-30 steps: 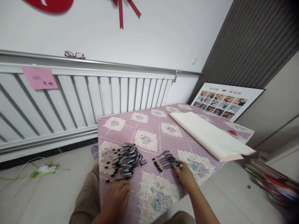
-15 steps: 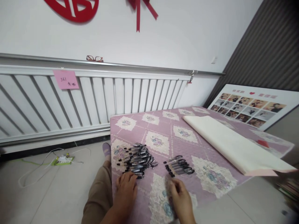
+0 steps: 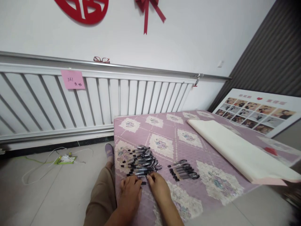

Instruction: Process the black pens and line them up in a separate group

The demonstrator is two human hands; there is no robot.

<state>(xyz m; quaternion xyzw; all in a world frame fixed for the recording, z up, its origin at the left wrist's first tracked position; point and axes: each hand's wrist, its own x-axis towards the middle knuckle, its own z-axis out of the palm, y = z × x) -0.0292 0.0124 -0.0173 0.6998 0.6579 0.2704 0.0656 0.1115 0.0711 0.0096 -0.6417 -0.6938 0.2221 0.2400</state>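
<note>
A heap of black-capped clear pens [image 3: 143,160] lies loosely on the floral purple cover near its left edge. My left hand [image 3: 130,191] is at the near side of the heap, fingers curled down over a pen; a black end [image 3: 143,183] pokes out beside the fingertips. Close by on the right, my right hand [image 3: 160,189] has its thumb and forefinger together at the end of a pen on the heap's near side, partly hidden by the fingers. Apart from the heap, a row of several pens [image 3: 184,171] lies side by side to the right.
A cream folded sheet [image 3: 235,150] lies across the purple-covered surface [image 3: 164,125], with a red piece [image 3: 271,151] beyond it. A photo board [image 3: 256,110] leans at the right. A radiator [image 3: 131,97] runs behind; a power strip [image 3: 66,159] with cables is on the floor.
My right hand has moved left from below the row of pens to the near side of the heap, beside my left hand. The camera view has shifted slightly.
</note>
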